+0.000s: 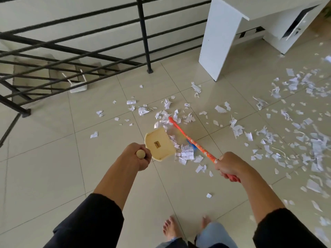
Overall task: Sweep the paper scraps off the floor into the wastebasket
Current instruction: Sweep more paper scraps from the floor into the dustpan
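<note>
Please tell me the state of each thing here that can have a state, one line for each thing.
left hand: grips the dustpan handle.
right hand: grips the broom handle.
dustpan: tilted, mouth toward the scraps.
broom: slanted, head down among the scraps.
paper scraps: scattered on the floor, thickest at right.
white cabinet door: ajar.
</note>
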Action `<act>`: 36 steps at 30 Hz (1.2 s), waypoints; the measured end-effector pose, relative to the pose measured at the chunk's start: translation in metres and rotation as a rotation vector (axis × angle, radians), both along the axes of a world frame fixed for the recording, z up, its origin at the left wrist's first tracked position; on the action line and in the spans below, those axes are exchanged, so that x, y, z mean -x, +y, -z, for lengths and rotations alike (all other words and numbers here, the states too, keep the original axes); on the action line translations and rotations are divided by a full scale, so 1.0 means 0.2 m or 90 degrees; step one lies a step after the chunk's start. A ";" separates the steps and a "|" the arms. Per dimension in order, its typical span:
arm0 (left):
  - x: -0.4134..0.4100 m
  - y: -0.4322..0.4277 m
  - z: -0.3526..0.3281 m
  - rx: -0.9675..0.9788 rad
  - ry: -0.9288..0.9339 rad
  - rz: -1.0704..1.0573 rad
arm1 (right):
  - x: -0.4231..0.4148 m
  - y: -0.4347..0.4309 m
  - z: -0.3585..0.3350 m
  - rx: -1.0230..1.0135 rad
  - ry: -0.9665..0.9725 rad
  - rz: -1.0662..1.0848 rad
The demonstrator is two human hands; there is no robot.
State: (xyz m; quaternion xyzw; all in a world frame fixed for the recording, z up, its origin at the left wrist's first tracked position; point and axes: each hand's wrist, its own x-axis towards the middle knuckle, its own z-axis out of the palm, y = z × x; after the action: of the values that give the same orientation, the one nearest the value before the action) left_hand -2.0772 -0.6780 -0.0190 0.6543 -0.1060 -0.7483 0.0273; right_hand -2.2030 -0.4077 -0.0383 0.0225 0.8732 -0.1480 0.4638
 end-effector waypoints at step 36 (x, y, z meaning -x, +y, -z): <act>0.62 -0.82 -0.09 0.041 -0.039 -0.115 | 0.93 -1.02 0.15 -0.004 0.119 -0.009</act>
State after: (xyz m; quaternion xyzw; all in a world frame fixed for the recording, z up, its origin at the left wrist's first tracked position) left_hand -2.2015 -0.8418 -0.0015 0.6824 -0.0711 -0.7188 0.1124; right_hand -2.3892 -0.6115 -0.0686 0.0039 0.9135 -0.1432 0.3809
